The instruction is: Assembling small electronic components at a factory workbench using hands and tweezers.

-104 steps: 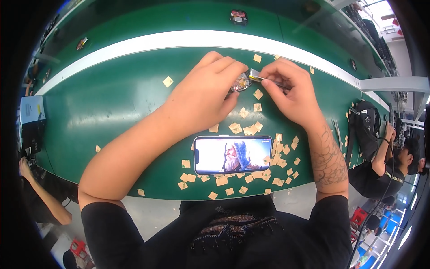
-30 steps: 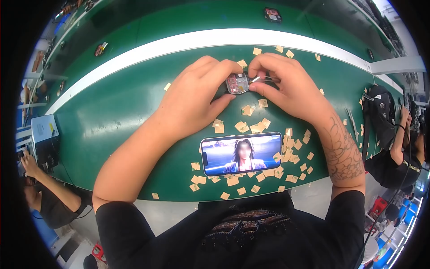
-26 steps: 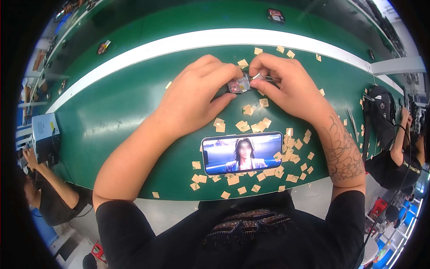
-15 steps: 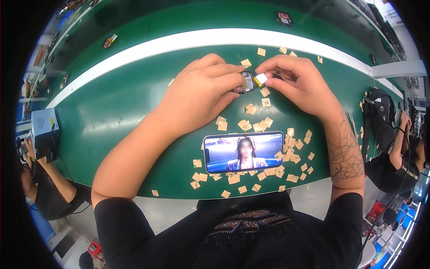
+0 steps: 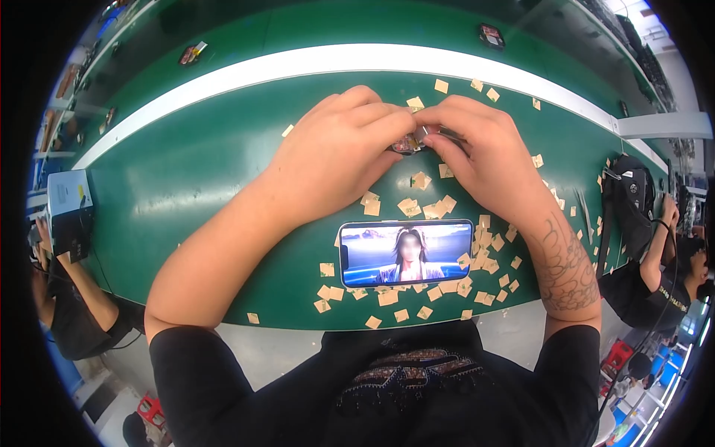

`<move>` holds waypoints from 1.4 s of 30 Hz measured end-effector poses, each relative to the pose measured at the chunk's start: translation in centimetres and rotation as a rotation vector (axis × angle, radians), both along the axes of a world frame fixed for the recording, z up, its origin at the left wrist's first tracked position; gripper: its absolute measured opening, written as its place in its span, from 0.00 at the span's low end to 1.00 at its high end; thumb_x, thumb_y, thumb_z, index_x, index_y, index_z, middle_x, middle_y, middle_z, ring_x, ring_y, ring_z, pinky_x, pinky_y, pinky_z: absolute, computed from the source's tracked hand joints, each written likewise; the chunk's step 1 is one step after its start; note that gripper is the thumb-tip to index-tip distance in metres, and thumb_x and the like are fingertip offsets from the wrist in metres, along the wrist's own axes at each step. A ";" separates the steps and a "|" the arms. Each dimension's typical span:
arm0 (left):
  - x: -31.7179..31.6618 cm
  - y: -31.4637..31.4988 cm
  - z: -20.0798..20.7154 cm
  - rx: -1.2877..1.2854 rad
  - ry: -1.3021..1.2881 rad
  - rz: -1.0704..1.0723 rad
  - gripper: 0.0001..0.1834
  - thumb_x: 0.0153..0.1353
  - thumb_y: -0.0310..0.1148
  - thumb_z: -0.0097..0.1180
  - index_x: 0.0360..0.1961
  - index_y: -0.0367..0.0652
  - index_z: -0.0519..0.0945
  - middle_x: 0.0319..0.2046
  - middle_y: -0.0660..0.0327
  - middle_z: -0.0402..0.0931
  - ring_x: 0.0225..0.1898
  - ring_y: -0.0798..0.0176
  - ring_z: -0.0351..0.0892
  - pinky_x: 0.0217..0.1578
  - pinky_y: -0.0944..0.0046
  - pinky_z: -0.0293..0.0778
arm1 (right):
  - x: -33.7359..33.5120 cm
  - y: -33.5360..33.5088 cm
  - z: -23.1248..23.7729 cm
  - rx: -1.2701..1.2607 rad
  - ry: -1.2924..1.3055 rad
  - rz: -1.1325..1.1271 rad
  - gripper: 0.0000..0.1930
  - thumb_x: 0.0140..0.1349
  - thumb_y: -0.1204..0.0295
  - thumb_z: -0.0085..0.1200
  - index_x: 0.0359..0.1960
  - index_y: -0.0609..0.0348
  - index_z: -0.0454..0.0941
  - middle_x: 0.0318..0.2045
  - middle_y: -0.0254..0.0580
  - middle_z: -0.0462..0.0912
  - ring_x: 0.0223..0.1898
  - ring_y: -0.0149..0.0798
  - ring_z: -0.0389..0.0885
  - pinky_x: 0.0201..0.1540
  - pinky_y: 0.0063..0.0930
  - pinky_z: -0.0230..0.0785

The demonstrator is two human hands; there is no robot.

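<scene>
Gadget with a dark case, partly hidden, sits just above the middle of the frame, held by the curled fingers of the left hand. From the right, the right hand has its fingers pinched narrowly on a small silver piece at the case's edge. Lower down, near centre, a phone with a lit screen lies on the green tabletop among scattered tan paper squares.

At upper centre, the left hand holds a small dark device, the right hand a silvery piece; below, a lit phone lies among tan squares on the green bench.
</scene>
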State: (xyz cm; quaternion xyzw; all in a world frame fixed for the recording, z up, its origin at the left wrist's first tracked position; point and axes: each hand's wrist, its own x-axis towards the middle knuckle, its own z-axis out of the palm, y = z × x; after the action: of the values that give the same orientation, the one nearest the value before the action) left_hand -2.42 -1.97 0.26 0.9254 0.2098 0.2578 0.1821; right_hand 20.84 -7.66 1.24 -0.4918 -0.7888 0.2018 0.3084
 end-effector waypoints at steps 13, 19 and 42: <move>-0.1 -0.1 0.0 -0.048 0.014 0.025 0.25 0.54 0.22 0.75 0.54 0.40 0.82 0.44 0.55 0.86 0.49 0.48 0.83 0.50 0.53 0.81 | -0.7 -0.6 -0.6 -0.119 0.094 -0.132 0.09 0.64 0.80 0.66 0.45 0.63 0.89 0.38 0.48 0.88 0.37 0.48 0.89 0.41 0.36 0.82; 0.1 -0.1 -0.2 -0.050 0.011 0.029 0.24 0.54 0.21 0.75 0.52 0.40 0.82 0.44 0.55 0.86 0.48 0.48 0.83 0.50 0.52 0.81 | -1.1 -0.6 -0.6 0.019 0.023 -0.142 0.08 0.62 0.80 0.66 0.43 0.62 0.90 0.35 0.48 0.88 0.36 0.51 0.89 0.40 0.40 0.81; 0.6 -1.2 0.3 0.102 0.132 0.043 0.18 0.61 0.23 0.70 0.53 0.46 0.88 0.53 0.60 0.82 0.51 0.51 0.81 0.52 0.54 0.81 | 0.6 0.1 -1.7 0.105 0.168 -0.237 0.07 0.65 0.71 0.66 0.40 0.62 0.86 0.35 0.47 0.88 0.39 0.49 0.88 0.45 0.41 0.80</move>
State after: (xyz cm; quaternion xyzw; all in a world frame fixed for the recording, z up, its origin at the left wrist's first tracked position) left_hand -1.77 -3.15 0.56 0.9437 0.2278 0.2105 0.1152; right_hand 21.49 -7.53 -0.44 -0.5462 -0.7061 0.1629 0.4202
